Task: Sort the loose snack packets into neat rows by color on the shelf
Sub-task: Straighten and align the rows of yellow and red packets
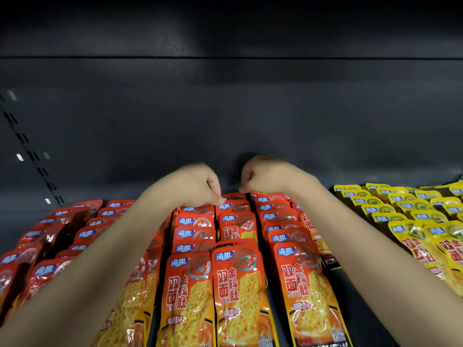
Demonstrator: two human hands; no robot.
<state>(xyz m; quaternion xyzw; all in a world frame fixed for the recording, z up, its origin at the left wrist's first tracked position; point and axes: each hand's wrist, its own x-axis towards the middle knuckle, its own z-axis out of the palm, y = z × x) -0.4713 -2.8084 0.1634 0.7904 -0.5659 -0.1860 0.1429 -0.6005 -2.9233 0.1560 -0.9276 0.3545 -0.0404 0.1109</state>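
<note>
Hands reach to the back of the red packets (pixel 235 284) on the shelf (pixel 225 121). Left hand (pixel 193 184) and right hand (pixel 268 175) each pinch the rearmost red packet (pixel 234 196) with curled fingers. Yellow packets (pixel 413 211) lie right of the red.

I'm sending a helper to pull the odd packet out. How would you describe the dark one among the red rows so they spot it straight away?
Start at the yellow packets on the right and step left to the nearest red row. A black packet peeks from that row's right edge, the only one with white lettering.
</note>
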